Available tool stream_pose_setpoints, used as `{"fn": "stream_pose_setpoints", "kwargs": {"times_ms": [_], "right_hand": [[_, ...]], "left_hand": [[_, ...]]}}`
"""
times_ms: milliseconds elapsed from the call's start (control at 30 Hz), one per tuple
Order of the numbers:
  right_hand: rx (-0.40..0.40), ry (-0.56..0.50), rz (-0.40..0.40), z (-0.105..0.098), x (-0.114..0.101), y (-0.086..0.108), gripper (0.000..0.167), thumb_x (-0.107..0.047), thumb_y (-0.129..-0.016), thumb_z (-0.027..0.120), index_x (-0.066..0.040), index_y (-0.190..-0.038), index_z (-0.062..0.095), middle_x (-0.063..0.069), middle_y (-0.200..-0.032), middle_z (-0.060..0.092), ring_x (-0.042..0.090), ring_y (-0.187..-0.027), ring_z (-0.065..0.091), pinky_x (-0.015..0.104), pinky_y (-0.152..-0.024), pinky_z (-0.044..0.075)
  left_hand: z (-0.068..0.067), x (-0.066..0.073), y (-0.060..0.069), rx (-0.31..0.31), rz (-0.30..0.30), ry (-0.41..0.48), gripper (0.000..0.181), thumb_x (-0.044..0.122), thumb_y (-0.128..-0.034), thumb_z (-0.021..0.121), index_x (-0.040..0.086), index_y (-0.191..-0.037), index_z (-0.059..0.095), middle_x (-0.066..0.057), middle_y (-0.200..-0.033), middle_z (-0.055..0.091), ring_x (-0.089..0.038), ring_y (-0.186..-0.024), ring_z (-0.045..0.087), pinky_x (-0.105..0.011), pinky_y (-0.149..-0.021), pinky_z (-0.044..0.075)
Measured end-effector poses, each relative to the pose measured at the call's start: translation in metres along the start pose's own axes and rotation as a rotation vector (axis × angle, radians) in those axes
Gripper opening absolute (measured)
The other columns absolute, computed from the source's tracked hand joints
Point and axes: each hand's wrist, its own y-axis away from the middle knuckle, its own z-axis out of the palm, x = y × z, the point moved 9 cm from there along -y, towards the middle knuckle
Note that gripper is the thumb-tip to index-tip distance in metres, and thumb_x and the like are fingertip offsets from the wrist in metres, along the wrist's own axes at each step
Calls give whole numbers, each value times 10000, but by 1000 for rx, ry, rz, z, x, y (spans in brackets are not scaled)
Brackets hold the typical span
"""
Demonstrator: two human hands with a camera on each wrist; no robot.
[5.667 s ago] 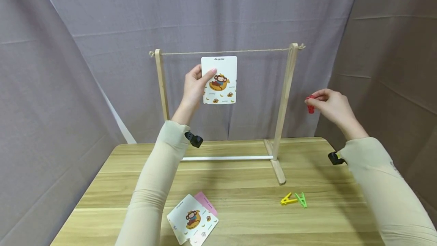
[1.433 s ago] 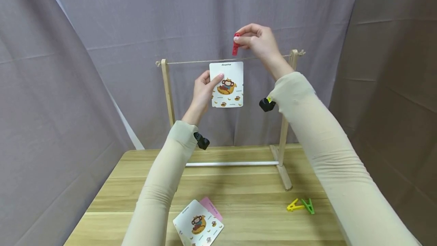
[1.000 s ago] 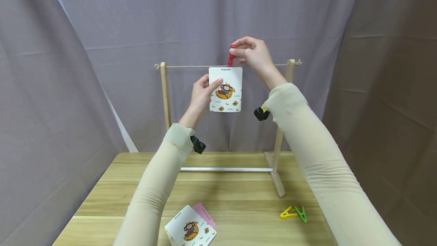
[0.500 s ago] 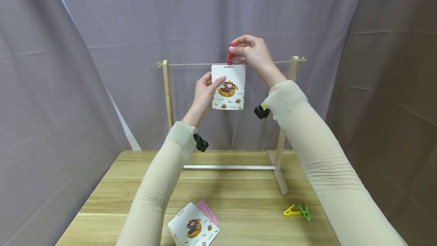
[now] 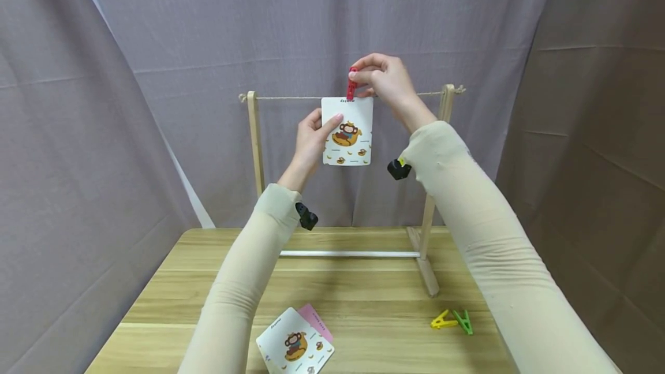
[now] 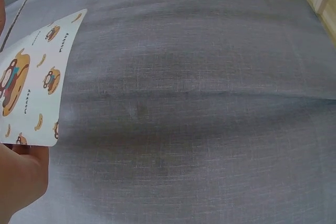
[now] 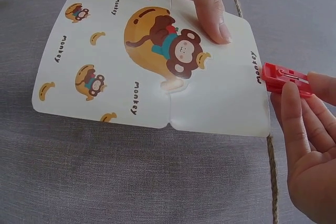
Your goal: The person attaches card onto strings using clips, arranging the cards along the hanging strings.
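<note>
The white card (image 5: 347, 131) hangs upright in front of the cord (image 5: 291, 97), its upper edge level with the strand, between the two posts of a wooden stand (image 5: 256, 143). It has rounded corners and a small notch in each long side; its face bears a brown monkey in a blue-green top seated on a large banana, with smaller monkeys, bananas and the word "monkey" scattered below, the heading along the upper edge reading upside down to you. Your left hand (image 5: 312, 138) holds its left side, thumb flat on the face, other fingers behind. Your right hand (image 5: 387, 78) pinches a red clip (image 5: 351, 85) between thumb and fingers; the clip's tip overlaps the heading, though you cannot tell whether it also grips the cord. Below, a white rod (image 5: 348, 254) joins the stand's feet on a table (image 5: 374, 299) of pale, striped wood grain with rounded corners. Nearest you on this surface, a second monkey card (image 5: 295, 342) partly covers a pink card (image 5: 317, 322); to the right, a yellow clip (image 5: 439, 322) lies just beside a green clip (image 5: 467, 328). Grey-mauve curtains (image 5: 291, 22) enclose the table behind and at both sides, browner and darker at right, with a narrow pale gap at left.
</note>
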Motion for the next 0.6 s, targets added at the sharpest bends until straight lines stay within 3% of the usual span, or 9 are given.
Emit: {"fn": "stream_pose_setpoints", "kwargs": {"times_ms": [600], "right_hand": [[-18, 16, 29, 2, 6, -1, 150, -101, -927, 702, -53, -1065, 669, 40, -964, 703, 173, -911, 666, 309, -800, 577]], "left_hand": [[1, -4, -2, 10, -39, 24, 216, 218, -944, 734, 62, -1081, 673, -71, -898, 747, -153, -712, 684, -248, -567, 529]]}}
